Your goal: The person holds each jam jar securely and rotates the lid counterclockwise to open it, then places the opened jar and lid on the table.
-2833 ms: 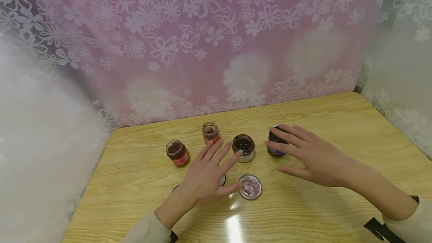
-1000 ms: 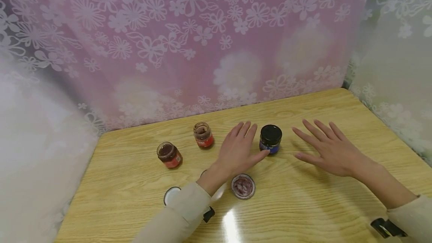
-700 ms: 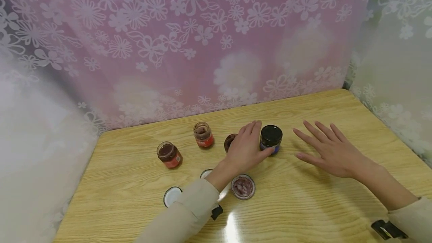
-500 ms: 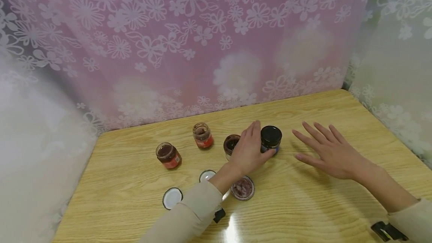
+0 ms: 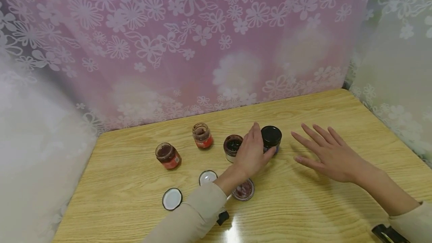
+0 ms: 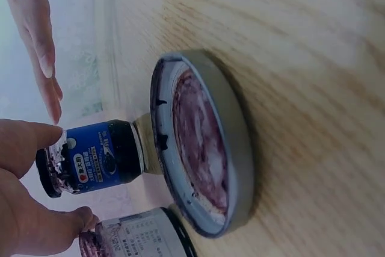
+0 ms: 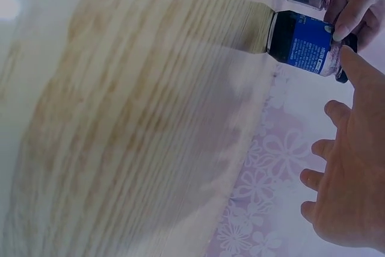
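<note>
A capped jar with a blue label and black lid (image 5: 271,135) stands upright on the table. My left hand (image 5: 251,155) reaches between it and an open jar of dark jam (image 5: 231,146). Its fingers are fairly straight in the gap, and its thumb lies against the front of the blue-label jar, whose label (image 6: 91,154) shows in the left wrist view. My right hand (image 5: 332,156) is spread to the right of that jar, apart from it in the head view and holding nothing. Under the left wrist lies an upturned lid smeared with jam (image 5: 243,190), partly hidden by the forearm.
Two open red-label jars, one nearer (image 5: 167,156) and one farther back (image 5: 202,136), stand to the left. Two upturned lids with white insides, one at the left (image 5: 172,199) and one closer to the wrist (image 5: 207,177), lie in front. A flowered pink curtain (image 5: 189,48) hangs behind the table.
My left hand has moved right, from above the open jars into the gap beside the blue-label jar. My right hand has drawn back to the right from that jar. The jars look unmoved.
</note>
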Tool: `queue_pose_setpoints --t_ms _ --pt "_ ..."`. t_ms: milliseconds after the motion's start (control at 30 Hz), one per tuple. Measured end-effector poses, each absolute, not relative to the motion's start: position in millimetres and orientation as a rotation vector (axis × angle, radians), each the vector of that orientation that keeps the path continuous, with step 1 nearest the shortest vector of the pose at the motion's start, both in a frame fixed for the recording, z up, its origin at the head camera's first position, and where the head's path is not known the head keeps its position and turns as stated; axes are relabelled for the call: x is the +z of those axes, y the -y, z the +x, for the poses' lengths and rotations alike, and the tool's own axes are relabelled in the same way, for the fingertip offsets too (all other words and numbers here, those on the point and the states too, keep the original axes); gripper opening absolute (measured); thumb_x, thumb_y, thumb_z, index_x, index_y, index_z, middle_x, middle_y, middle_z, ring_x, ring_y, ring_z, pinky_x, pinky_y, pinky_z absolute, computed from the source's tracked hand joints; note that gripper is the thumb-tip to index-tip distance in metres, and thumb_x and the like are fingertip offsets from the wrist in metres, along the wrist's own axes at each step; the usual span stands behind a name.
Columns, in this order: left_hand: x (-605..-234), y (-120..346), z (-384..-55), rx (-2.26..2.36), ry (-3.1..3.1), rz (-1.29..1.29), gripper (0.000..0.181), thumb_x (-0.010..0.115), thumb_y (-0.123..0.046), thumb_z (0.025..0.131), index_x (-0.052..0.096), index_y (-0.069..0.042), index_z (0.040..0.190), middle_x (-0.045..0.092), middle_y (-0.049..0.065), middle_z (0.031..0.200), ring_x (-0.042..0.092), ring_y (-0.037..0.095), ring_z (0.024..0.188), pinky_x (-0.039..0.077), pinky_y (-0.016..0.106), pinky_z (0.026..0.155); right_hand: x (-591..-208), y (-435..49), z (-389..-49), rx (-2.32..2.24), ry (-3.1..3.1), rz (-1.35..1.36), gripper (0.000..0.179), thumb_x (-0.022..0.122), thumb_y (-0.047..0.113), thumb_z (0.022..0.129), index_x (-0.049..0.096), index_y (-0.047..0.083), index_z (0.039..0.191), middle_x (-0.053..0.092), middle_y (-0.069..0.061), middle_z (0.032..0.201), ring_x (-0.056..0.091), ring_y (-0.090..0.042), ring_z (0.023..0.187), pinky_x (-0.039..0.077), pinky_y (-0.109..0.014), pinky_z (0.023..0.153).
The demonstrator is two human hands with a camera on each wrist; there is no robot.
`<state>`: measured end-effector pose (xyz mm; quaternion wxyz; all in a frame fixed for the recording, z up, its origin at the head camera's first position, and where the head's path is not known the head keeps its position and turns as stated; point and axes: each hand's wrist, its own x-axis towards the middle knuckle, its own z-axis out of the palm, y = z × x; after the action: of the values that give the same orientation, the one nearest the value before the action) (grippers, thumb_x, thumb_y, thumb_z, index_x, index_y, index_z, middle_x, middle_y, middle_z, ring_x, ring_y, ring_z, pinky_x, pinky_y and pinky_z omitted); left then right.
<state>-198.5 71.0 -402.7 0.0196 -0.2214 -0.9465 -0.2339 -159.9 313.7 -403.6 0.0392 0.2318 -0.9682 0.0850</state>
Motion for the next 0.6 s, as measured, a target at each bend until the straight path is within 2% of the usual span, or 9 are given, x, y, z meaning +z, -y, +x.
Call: queue_pose_setpoints --t_ms 200,333,500,600 --pt "-407.2 -76.0 -197.1 -0.806 2.956 -0.649 0.088 0.062 -0.04 0.092 0.015 0.008 0.148 0.037 0.02 0.145 0.044 0.027 0.128 0.04 0.033 0.102 -406.0 -315.4 -159.5 0.28 2.972 0.7 0.073 0.054 0.051 0.093 0.022 0.027 0.154 0.015 -0.011 0.157 0.015 -0.039 0.14 -0.003 -0.055 0.111" --pt "-413.0 -79.7 -195.8 -0.934 2.973 -0.574 0.087 0.062 -0.039 0.092 0.015 0.008 0.148 0.042 0.02 0.141 0.046 0.028 0.126 0.041 0.034 0.1 -406.6 -316.3 -158.8 0.268 2.96 0.722 0.073 0.054 0.05 0.094 0.021 0.026 0.154 0.014 -0.012 0.158 0.016 -0.041 0.14 -0.003 -0.057 0.111" --pt "-426.3 -85.3 -197.2 -1.189 2.931 -0.453 0.074 0.064 -0.036 0.091 0.031 0.004 0.143 0.053 0.015 0.126 0.053 0.025 0.116 0.045 0.035 0.094 -406.6 -316.2 -157.5 0.286 2.976 0.722 0.073 0.053 0.05 0.095 0.018 0.028 0.154 0.012 -0.011 0.158 0.016 -0.041 0.139 -0.003 -0.057 0.111" --pt "-433.0 -88.1 -199.7 -1.338 2.874 -0.42 0.066 0.067 -0.035 0.09 0.038 -0.001 0.138 0.055 0.01 0.118 0.055 0.022 0.11 0.046 0.034 0.092 -407.4 -316.1 -156.6 0.302 2.985 0.717 0.072 0.053 0.05 0.095 0.019 0.026 0.154 0.01 -0.01 0.158 0.016 -0.041 0.139 -0.003 -0.057 0.111"
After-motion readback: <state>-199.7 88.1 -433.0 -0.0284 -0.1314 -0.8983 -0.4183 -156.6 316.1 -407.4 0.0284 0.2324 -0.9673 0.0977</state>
